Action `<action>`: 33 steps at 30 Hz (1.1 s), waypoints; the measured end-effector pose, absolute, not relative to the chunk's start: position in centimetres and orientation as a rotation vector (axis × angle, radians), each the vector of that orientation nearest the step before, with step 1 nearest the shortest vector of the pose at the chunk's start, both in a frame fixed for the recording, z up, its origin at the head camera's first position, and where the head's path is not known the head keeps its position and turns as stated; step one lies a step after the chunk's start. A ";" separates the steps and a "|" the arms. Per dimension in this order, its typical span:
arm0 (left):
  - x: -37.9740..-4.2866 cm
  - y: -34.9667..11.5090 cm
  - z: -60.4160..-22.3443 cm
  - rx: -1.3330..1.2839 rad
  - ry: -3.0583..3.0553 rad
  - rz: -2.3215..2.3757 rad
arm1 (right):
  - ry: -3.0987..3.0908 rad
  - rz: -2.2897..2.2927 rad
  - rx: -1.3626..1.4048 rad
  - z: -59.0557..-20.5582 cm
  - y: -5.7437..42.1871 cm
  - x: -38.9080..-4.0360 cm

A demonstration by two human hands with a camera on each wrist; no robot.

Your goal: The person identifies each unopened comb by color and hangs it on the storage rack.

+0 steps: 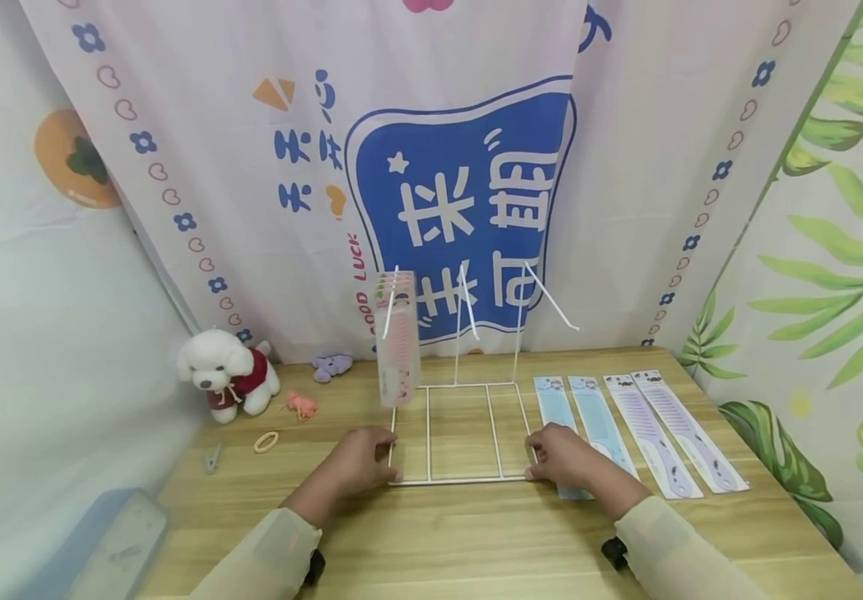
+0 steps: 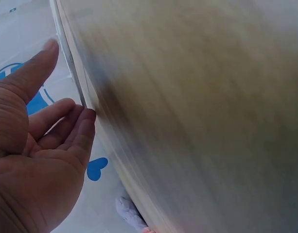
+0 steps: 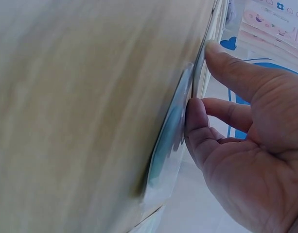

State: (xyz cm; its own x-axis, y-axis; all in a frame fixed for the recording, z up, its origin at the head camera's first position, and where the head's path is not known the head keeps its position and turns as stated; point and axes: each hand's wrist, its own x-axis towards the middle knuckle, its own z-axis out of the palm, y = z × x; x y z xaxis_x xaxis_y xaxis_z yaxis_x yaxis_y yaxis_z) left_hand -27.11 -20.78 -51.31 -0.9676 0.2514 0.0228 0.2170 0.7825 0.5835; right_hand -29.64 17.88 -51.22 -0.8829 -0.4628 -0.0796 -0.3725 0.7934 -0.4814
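A white wire display rack (image 1: 461, 481) stands upright on the wooden table, with three hooks angled forward at its top. Several packaged pink combs (image 1: 403, 358) hang on its left hook; the middle and right hooks are bare. My left hand (image 1: 359, 461) holds the left side of the base near the front corner, thumb and fingertips at the wire. Opposite it, my right hand (image 1: 562, 457) grips the right front corner between thumb and curled fingers. Beside that hand lie two blue packaged combs (image 1: 598, 421), one partly covered by it. Two purple packaged combs (image 1: 644, 433) lie farther right.
At the left back sits a white plush dog (image 1: 224, 375) near a small purple toy (image 1: 331, 367). A coral hair tie (image 1: 301, 405), a yellow ring (image 1: 266, 442) and a grey clip (image 1: 212, 459) lie in front. A pale blue-grey object (image 1: 116, 533) borders the left front.
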 end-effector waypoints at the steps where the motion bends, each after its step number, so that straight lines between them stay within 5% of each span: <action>1: -27.1 -20.8 -51.3 0.396 2.922 0.916 | 2.785 -0.692 -0.656 -51.2 17.9 -29.6; 33: -26.6 -20.2 -50.8 0.413 2.945 0.541 | 2.797 -0.699 -0.623 -50.1 17.8 -29.0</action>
